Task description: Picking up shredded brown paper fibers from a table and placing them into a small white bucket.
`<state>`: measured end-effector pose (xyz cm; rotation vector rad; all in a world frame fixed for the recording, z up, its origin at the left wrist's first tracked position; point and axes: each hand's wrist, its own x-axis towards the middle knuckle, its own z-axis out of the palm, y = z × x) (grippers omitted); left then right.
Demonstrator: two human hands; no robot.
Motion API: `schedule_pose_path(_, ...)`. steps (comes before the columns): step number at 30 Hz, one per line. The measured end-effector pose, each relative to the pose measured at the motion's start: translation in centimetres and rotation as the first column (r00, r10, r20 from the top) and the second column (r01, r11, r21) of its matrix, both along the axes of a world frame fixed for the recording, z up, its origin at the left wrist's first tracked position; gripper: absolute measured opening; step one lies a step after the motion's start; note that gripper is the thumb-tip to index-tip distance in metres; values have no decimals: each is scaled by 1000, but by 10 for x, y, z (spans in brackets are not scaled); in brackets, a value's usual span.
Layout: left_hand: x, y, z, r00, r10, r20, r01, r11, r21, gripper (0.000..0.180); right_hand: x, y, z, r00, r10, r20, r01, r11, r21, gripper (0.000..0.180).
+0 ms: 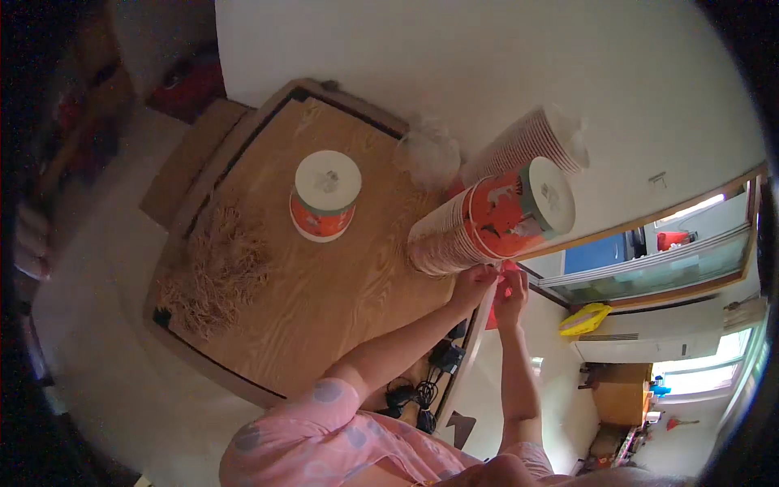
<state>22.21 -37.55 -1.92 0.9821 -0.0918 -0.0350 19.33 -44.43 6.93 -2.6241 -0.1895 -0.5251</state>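
My left hand (477, 280) and my right hand (511, 290) are close together at the table's right edge, just below a tall stack of nested paper tubs (442, 235). Fingers on both hands are pinched closed. A small pinkish-red bit of material (507, 266) shows at the fingertips, too small to name. The stack leans sideways, its end tub (505, 207) red with pale figures and a white base. Left of it on the table stands a single red tub (322, 221), upside down with its white base up. A tangled heap of thin brown cords (219, 272) lies farther left.
The wood-grain table (324, 300) has a dark-edged rim. Behind the stack are a crumpled clear plastic bag (430, 152) and a second tub stack (523, 146) in clear plastic. Black cables with an adapter (446, 357) lie by my left arm. A yellow bag (584, 319) is farther right.
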Motion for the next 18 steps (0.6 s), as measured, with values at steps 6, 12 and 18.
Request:
schedule_pose_path(6,-8,5,22,999,-30,-26,34,988,152,8,5,-31,-22,999,36,9,-36,999,16,20)
schedule_pose_path(12,11,18,-8,995,1,-101,-16,989,-150,11,42,-36,-40,855,300,-424,321,336,886,17)
schedule_pose_path(18,2,33,32,968,-156,-199,129,981,-145,21,58,-91,41,952,-175,251,84,939,333,15)
